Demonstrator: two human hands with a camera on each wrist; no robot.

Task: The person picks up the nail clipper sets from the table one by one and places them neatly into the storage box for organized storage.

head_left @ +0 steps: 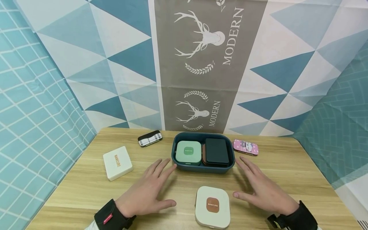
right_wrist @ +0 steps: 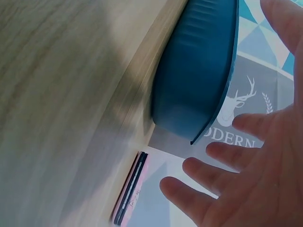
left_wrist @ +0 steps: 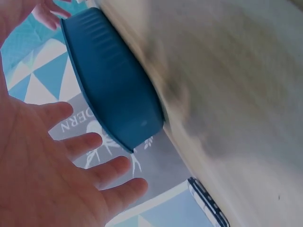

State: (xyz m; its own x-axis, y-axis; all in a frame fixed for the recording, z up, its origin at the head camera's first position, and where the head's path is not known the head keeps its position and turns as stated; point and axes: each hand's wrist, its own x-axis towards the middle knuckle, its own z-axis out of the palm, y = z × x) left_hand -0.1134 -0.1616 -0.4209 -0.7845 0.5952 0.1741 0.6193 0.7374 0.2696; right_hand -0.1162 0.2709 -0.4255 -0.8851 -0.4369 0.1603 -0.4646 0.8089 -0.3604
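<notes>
A dark blue oval-cornered bin [head_left: 202, 168] stands at the back middle of the table. Inside it are a mint green manicure case [head_left: 188, 158], a black square case [head_left: 217, 150] and a brown edge of something partly hidden beside it. My left hand [head_left: 149, 188] hovers by the bin's front left corner, fingers spread. On the other side my right hand [head_left: 263, 190] is held near the bin's right end, fingers extended. Both palms look bare in the wrist views. Between the hands lies a cream manicure case [head_left: 212, 217] with a brown label, touched by neither.
A white manicure case [head_left: 118, 163] lies at the left of the wooden table [head_left: 80, 191]. Behind it is a black-and-white plaid case [head_left: 150, 138]. A pink patterned case [head_left: 245, 147] sits right of the bin. Patterned cloth [head_left: 129, 64] hangs behind the table.
</notes>
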